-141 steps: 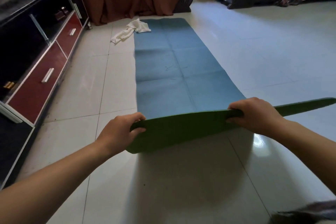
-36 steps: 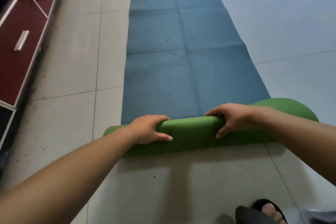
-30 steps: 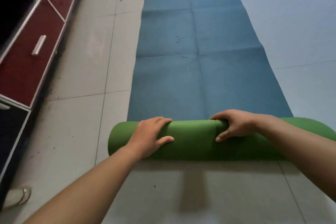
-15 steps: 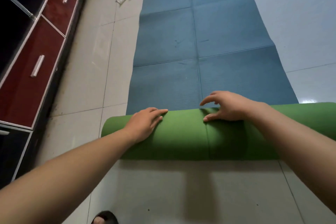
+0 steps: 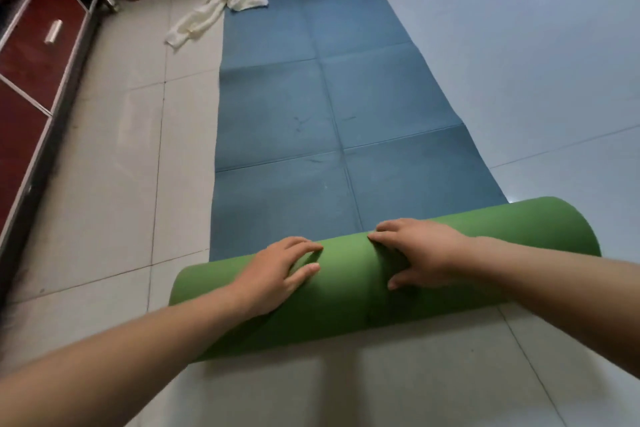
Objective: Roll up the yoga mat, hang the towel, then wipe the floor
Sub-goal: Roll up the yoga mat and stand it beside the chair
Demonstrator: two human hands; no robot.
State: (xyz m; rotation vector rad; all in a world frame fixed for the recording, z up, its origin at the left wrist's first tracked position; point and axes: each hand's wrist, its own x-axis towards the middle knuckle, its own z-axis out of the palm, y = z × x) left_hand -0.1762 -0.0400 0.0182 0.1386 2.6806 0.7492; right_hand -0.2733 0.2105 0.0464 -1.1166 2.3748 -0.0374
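**Both hands flat on a half-rolled mat**

Head view: the yoga mat (image 5: 329, 121) lies on the tiled floor (image 5: 121, 184). Its near end is wound into a green roll and its blue face lies flat beyond. The left hand (image 5: 280, 274) and right hand (image 5: 422, 256) rest palm-down on top of the roll, fingers spread and pressing, gripping nothing. A white towel (image 5: 221, 7) lies crumpled at the mat's far left corner, partly on the mat. A cabinet with red drawers (image 5: 34, 45) stands along the left.

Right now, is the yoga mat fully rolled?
Partly rolled: the yoga mat has a green roll at its near end under the left hand and right hand; the rest lies flat.
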